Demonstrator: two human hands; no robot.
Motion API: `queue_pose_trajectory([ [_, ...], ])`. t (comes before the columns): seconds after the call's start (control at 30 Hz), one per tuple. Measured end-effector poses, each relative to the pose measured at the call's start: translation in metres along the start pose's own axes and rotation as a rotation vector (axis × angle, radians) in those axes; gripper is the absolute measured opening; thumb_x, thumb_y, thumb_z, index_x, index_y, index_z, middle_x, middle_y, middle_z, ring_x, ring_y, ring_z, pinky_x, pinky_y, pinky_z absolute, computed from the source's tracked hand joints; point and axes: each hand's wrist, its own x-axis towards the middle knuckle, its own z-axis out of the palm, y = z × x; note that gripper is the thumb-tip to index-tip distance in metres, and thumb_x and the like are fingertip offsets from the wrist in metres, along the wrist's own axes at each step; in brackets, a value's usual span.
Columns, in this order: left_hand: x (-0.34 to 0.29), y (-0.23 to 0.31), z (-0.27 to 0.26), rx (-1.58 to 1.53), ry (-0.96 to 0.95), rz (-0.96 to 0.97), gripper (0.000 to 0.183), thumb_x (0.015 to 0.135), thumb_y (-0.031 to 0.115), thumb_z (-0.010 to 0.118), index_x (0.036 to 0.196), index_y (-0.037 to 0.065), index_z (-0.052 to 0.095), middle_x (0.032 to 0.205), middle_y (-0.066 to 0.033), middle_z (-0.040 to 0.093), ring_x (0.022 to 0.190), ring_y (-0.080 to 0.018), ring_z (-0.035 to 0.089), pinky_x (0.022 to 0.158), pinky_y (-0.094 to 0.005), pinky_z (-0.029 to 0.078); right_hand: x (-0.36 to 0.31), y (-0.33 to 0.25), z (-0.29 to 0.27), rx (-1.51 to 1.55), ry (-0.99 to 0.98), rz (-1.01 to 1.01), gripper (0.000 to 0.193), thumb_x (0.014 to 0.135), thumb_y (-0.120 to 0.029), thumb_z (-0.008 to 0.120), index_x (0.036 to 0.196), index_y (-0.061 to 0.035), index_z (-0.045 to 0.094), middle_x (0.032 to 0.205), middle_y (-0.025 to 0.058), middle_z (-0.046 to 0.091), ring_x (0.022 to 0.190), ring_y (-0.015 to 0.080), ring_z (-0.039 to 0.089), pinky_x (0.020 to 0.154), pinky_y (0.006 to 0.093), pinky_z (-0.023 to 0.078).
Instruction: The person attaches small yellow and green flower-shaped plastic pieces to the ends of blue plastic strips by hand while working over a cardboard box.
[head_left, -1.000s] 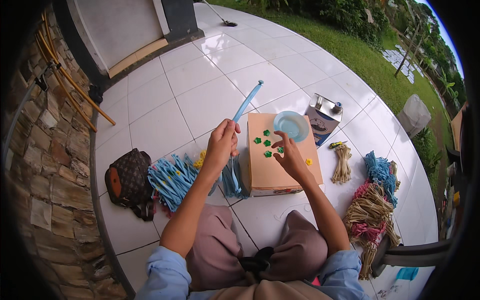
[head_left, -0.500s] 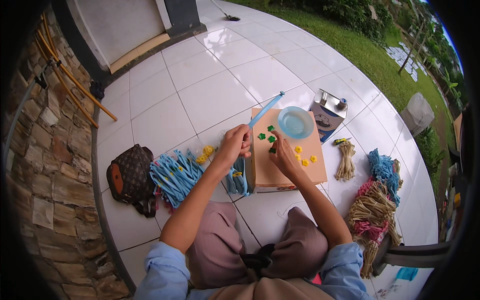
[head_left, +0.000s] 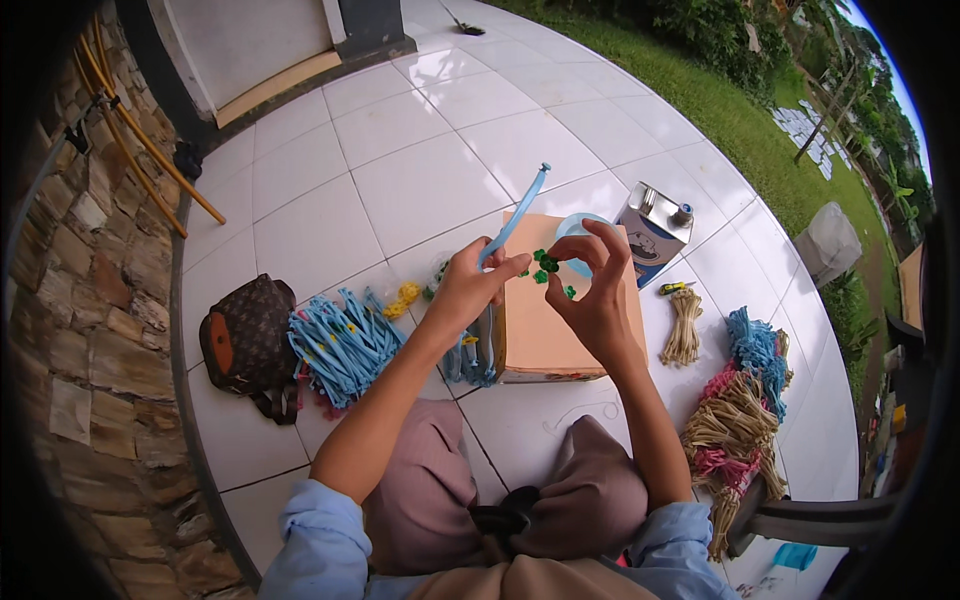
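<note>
My left hand (head_left: 466, 290) is closed round a flat light-blue strap (head_left: 522, 208), whose knobbed end points up and away. Close to its fingertips, my right hand (head_left: 600, 310) pinches a small green flower (head_left: 548, 262) between thumb and forefinger, the other fingers raised. Both hands are above a tan cardboard box (head_left: 535, 345). More green flowers lie on the box top, one of them (head_left: 570, 292) just under my right hand. Behind that hand is a translucent blue bowl (head_left: 572, 226), partly covered. The yellow flowers on the box are hidden by my right hand.
Left of the box lie light-blue straps (head_left: 345, 345), bagged yellow flowers (head_left: 402, 299) and a brown patterned bag (head_left: 248, 335). On the right are a metal can (head_left: 652, 232), a yellow-black cutter (head_left: 675, 288), a beige cord bundle (head_left: 683, 328) and a pile of coloured cords (head_left: 740, 420).
My right hand has picked up a green flower from the box top and lifted it toward my left hand. The strap in my left hand has tilted more upright.
</note>
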Motion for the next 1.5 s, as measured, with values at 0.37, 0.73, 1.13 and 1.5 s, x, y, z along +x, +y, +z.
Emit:
queue_pose_trajectory([
  [0.37,-0.003,0.007,0.01,-0.076,-0.052,0.013,0.029,0.075,0.023,0.067,0.075,0.014,0.04,0.071,0.0026,0.048,0.065,-0.0044,0.046,0.054,-0.0198,0.038,-0.002,-0.009,-0.01,-0.029,-0.034,-0.078,0.066,0.068,0.012,0.059,0.122,-0.007,0.027,0.091,0.0125,0.054,0.087,0.0235,0.057,0.076,0.034,0.047],
  [0.73,-0.015,0.024,0.015,-0.169,-0.041,-0.033,0.035,0.073,0.018,0.07,0.073,0.016,0.035,0.066,0.0041,0.049,0.06,-0.0042,0.046,0.055,-0.0192,0.038,0.001,-0.026,-0.026,-0.302,-0.155,-0.247,0.035,0.066,0.003,0.065,0.097,-0.0049,0.051,0.096,0.0068,0.054,0.093,0.0253,0.051,0.075,0.0363,0.046],
  [1.13,-0.034,0.037,0.024,-0.203,-0.077,-0.026,0.036,0.07,0.022,0.07,0.075,0.02,0.034,0.062,0.0073,0.044,0.052,-0.0034,0.04,0.048,-0.0166,0.028,-0.002,-0.026,-0.033,-0.385,0.021,-0.488,0.03,0.062,0.004,0.065,0.089,-0.0032,0.054,0.089,0.005,0.059,0.083,0.023,0.055,0.069,0.0328,0.047],
  [1.5,-0.031,0.034,0.025,-0.393,-0.249,0.019,0.026,0.086,0.03,0.052,0.077,0.013,0.035,0.06,0.0025,0.04,0.049,-0.0048,0.035,0.05,-0.0211,0.034,0.005,-0.037,-0.035,0.083,0.189,-0.203,0.033,0.066,0.012,0.065,0.09,-0.0013,0.048,0.084,0.011,0.06,0.078,0.0192,0.058,0.069,0.0306,0.049],
])
